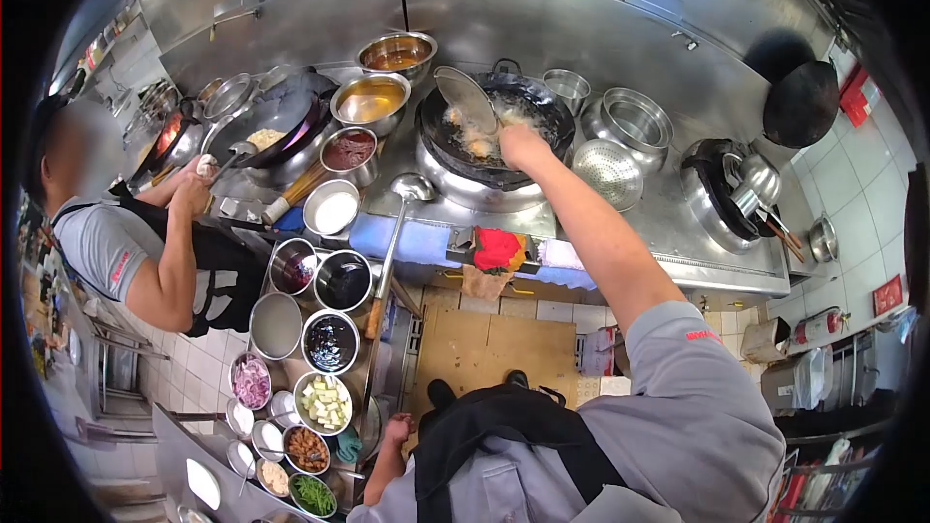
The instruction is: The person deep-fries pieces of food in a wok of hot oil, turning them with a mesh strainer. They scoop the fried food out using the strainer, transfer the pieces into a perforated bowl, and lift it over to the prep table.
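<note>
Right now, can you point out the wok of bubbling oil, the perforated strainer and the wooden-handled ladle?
Wok (437, 132): head view, dark inner wall, left side.
Perforated strainer (607, 175): head view, holed bottom.
Wooden-handled ladle (414, 188): head view, metal bowl.

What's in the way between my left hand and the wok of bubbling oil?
The front edge of the counter, with a blue cloth and a red cloth on it, lies between your left hand and the wok. A ladle juts past that edge nearby.
</note>
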A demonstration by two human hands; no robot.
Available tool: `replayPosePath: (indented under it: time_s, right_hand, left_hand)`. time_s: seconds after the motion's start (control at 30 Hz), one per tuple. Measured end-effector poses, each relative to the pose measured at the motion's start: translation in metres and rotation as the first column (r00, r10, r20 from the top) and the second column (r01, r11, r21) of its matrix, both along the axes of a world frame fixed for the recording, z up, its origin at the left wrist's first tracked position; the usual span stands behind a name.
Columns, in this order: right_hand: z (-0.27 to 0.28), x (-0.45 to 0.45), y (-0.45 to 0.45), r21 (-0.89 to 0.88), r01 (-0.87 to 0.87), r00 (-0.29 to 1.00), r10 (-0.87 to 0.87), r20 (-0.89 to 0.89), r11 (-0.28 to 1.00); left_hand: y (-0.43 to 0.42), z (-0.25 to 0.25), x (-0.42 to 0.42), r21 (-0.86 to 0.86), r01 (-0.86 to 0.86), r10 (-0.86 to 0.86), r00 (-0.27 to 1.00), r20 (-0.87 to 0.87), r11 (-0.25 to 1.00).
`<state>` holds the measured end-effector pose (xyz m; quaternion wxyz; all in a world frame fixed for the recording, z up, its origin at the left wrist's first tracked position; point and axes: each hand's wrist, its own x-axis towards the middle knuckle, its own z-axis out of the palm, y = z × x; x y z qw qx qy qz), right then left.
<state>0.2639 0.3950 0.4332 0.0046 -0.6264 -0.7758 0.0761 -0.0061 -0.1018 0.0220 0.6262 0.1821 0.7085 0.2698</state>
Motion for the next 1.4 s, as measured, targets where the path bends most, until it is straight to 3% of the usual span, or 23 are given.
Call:
replayPosePath:
  time_s: [0.07, 0.13, 0.2, 0.3, 0.37, 0.4, 0.5, 0.57, 0.67, 0.77, 0.83, 0.93, 1.07, 1.17, 1.27, 1.3, 1.4]
  right_hand:
    - [-0.01, -0.009, -0.007, 0.037, -0.042, 0.999, 0.042, 0.005, 0.998]
    - [-0.016, -0.019, -0.018, 0.012, 0.09, 0.992, -0.089, -0.089, 0.996]
    - [-0.028, -0.018, -0.018, -0.04, 0.039, 0.995, -0.042, -0.087, 0.998]
    - [-0.063, -0.011, 0.002, 0.007, 0.166, 0.964, -0.161, -0.213, 0.986]
    - [-0.057, -0.002, 0.008, 0.122, 0.131, 0.982, -0.112, -0.155, 0.984]
    - [-0.06, 0.007, 0.023, 0.078, 0.026, 0.999, -0.028, 0.029, 0.997]
    - [-0.027, 0.021, 0.019, 0.001, -0.023, 0.993, 0.023, 0.118, 1.0]
    - [-0.02, 0.027, 0.021, 0.099, 0.04, 0.999, -0.04, -0.002, 0.994]
    - [-0.023, 0.033, 0.02, 0.202, 0.047, 0.993, -0.023, -0.117, 0.978]
    - [-0.023, 0.049, 0.021, 0.155, 0.05, 0.989, -0.027, -0.147, 0.987]
    - [-0.009, 0.066, 0.003, 0.176, 0.081, 0.975, -0.041, -0.22, 0.981]
    - [-0.004, 0.09, -0.016, 0.25, 0.126, 0.953, -0.047, -0.3, 0.96]
    - [-0.018, 0.112, -0.023, 0.275, 0.181, 0.944, -0.088, -0.318, 0.944]
    - [-0.031, 0.111, -0.025, 0.186, 0.259, 0.929, -0.191, -0.318, 0.948]
    - [-0.056, 0.103, -0.019, 0.207, 0.286, 0.899, -0.188, -0.397, 0.936]
    - [-0.058, 0.097, -0.017, 0.125, 0.352, 0.878, -0.281, -0.387, 0.928]
    - [-0.055, 0.095, -0.017, 0.0, 0.299, 0.852, -0.267, -0.451, 0.954]
  left_hand:
    - [0.002, -0.01, -0.002, 0.008, -0.006, 0.005, 0.999, 0.038, 1.0]
    - [0.014, 0.001, -0.002, -0.014, 0.009, -0.009, 1.0, 0.028, 1.0]
    - [0.025, 0.01, 0.0, -0.009, -0.007, 0.007, 0.998, 0.055, 1.0]
    - [0.035, 0.018, 0.002, 0.016, -0.015, 0.014, 0.998, 0.055, 1.0]
    - [0.035, 0.017, 0.003, 0.033, -0.018, 0.017, 0.999, 0.032, 0.999]
    - [0.031, 0.001, 0.0, 0.065, -0.071, 0.065, 0.994, 0.084, 0.995]
    - [0.02, -0.003, -0.002, 0.061, -0.065, 0.06, 0.994, 0.087, 0.996]
    - [0.016, 0.006, -0.004, 0.034, -0.007, 0.005, 0.999, 0.038, 0.999]
    - [0.014, 0.014, -0.006, -0.091, -0.096, 0.1, 0.994, 0.051, 0.991]
    - [0.014, -0.002, -0.016, -0.106, -0.125, 0.142, 0.974, 0.177, 0.987]
    - [0.03, 0.001, -0.011, 0.038, -0.1, 0.095, 0.99, 0.108, 0.994]
    - [0.048, 0.006, -0.001, 0.122, -0.163, 0.141, 0.975, 0.173, 0.979]
    - [0.065, 0.037, 0.018, 0.087, -0.06, 0.055, 0.997, 0.05, 0.994]
    - [0.065, 0.047, 0.024, 0.081, 0.001, 0.001, 1.0, -0.02, 0.997]
    - [0.056, 0.036, 0.019, 0.046, 0.056, -0.054, 0.998, -0.043, 0.997]
    - [0.053, 0.038, 0.018, 0.058, 0.057, -0.055, 0.998, -0.044, 0.997]
    - [0.045, 0.04, 0.016, 0.049, 0.062, -0.059, 0.997, -0.049, 0.997]
